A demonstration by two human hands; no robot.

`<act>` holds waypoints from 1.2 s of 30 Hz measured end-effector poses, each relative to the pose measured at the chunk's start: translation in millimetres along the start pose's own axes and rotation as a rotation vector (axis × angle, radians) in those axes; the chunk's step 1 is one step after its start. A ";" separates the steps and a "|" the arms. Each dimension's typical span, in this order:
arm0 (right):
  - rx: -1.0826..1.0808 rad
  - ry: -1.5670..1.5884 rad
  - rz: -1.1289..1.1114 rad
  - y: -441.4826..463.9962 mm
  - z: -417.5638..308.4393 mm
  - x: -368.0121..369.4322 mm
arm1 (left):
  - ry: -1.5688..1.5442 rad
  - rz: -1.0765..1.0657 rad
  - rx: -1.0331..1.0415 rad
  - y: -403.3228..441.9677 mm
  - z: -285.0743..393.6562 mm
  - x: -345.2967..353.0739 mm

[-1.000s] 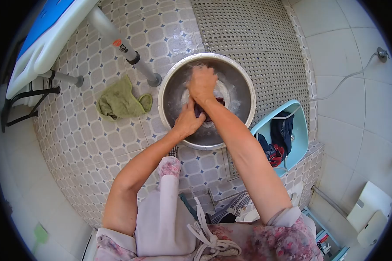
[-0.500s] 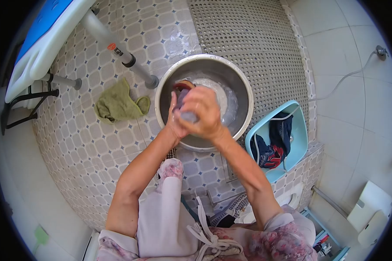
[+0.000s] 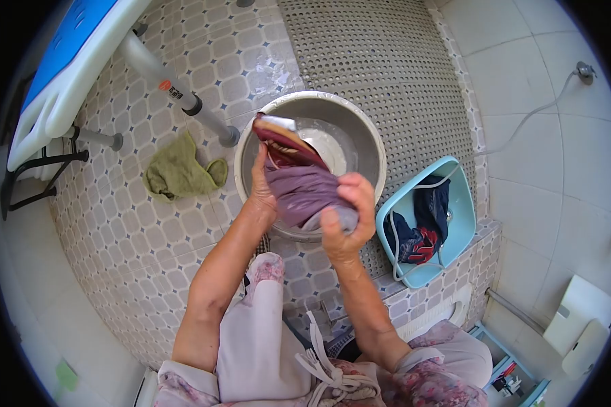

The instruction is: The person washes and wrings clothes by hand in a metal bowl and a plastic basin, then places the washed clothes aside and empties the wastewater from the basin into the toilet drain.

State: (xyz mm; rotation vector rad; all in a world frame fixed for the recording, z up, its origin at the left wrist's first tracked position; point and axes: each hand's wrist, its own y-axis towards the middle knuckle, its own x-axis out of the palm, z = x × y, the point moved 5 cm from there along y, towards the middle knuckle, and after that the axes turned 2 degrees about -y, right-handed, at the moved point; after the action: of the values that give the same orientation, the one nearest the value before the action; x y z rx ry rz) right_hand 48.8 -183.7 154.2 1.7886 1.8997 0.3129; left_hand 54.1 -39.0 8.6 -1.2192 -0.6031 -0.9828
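Note:
Both my hands hold a wet purple and maroon cloth item [image 3: 304, 190] with a tan band and a pale patch at its upper end; its exact kind is unclear. My left hand [image 3: 263, 186] grips its left side, the fingers partly hidden behind it. At the lower right, my right hand [image 3: 351, 220] is closed on its greyish end, slightly blurred. Directly below the cloth item, the round metal basin [image 3: 378, 152] stands on the floor, with whitish, cloudy water [image 3: 329, 144] in it.
A crumpled olive-green cloth [image 3: 176, 169] lies left on the tiles. To the right, a light-blue tub [image 3: 463, 217] holds dark blue clothing [image 3: 431, 210] with red lettering. A blue-and-white seat [image 3: 64, 57] on metal legs stands upper left. Behind the basin lies a perforated mat [image 3: 380, 61].
My hands have moved from tightly bunched together over the basin to farther apart, and the purple and maroon cloth item is spread out between them. My right hand has shifted right and toward me.

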 end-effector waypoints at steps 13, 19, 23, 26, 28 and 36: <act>0.976 0.844 0.532 -34.9 94.9 3.4 | 0.309 -0.222 0.102 -5.9 24.4 33.2; 1.008 0.913 0.603 -38.2 98.5 3.9 | 0.199 -0.143 0.059 0.4 7.7 18.8; 0.952 0.758 0.575 -35.6 94.3 2.4 | -0.056 0.015 -0.002 3.1 -7.0 0.3; 0.972 0.726 0.503 -43.2 103.1 1.8 | -0.083 0.004 -0.027 0.0 -2.7 0.2; 1.032 0.774 0.519 -44.0 103.1 6.0 | -0.001 -0.022 -0.021 -3.8 6.4 5.4; 1.372 1.034 0.210 -29.7 107.3 21.1 | 0.925 -0.324 0.591 -27.5 31.8 78.5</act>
State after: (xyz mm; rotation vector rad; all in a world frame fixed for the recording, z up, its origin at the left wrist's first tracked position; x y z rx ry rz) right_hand 77.5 -184.8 44.6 3.1012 3.0242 -0.1265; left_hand 71.2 -32.6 95.7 -0.0780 -0.2979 -1.3710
